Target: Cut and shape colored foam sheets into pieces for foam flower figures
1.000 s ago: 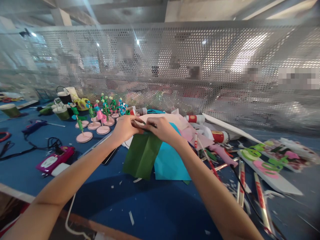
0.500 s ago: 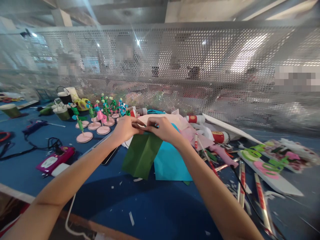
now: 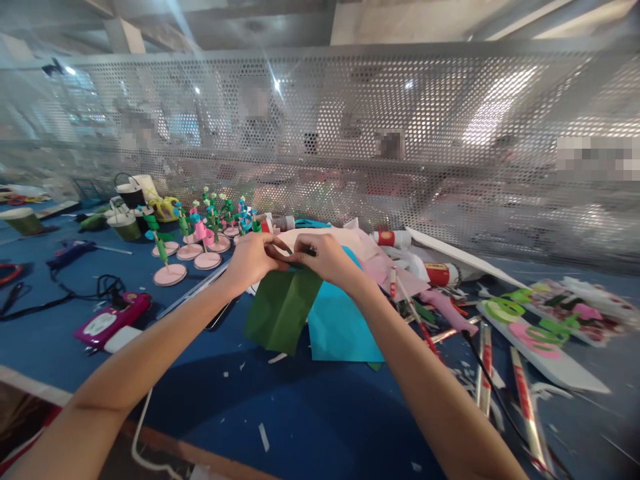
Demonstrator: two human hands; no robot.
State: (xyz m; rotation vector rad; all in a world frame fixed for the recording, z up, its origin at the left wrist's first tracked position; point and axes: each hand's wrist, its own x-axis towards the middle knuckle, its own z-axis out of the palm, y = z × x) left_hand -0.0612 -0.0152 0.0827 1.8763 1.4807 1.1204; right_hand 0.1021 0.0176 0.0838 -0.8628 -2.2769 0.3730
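Note:
A dark green sheet of paper (image 3: 283,310), with a crease down its middle, hangs from my fingers above the table. My left hand (image 3: 253,260) pinches its top edge from the left. Close beside it, my right hand (image 3: 323,257) grips the same edge, thumb and fingers pressed together. The fingertips of both hands nearly meet, and the paper's upper edge is partly hidden by them. Behind my right hand and forearm lies a bright blue sheet (image 3: 343,327). Pale pink paper (image 3: 363,243) is spread beyond my hands.
Small paper flowers on round pink bases (image 3: 170,274) stand at left, near a magenta device (image 3: 113,322) and a blue glue gun (image 3: 73,253). A pink glue gun (image 3: 447,310), wrapped sticks (image 3: 525,400) and a white board (image 3: 565,363) lie at right. A perforated metal screen (image 3: 350,133) rises behind.
The green paper's lower edge has risen slightly. Both hands stay almost in the same place, still pinching the top edge with small finger shifts.

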